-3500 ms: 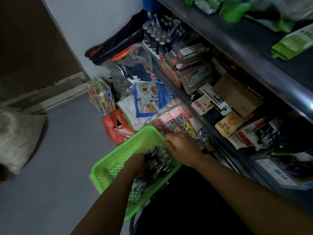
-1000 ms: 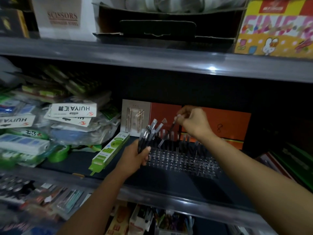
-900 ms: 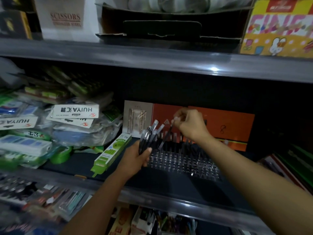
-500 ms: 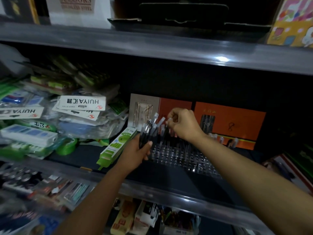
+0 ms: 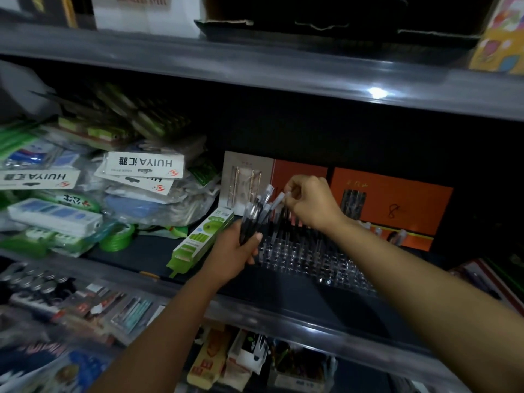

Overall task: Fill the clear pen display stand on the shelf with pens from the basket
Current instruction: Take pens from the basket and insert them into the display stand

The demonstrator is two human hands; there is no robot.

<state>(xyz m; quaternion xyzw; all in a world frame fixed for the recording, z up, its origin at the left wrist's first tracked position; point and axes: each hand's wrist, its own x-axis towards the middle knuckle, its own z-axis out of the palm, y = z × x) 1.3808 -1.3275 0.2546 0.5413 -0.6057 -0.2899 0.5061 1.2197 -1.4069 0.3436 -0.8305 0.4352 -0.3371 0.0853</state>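
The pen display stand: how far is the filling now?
Done: a few pens stand in the back rows of the clear pen display stand. In hand: the left hand grips a bundle of pens; the right hand pinches one pen over the stand. Left: most front holes look empty.

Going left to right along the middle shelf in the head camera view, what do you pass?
Green tape roll → green and white box → left hand gripping a bunch of pens → right hand pinching one pen over the clear pen stand → orange box.

"HUIYA" on packet cards [image 5: 143, 163]
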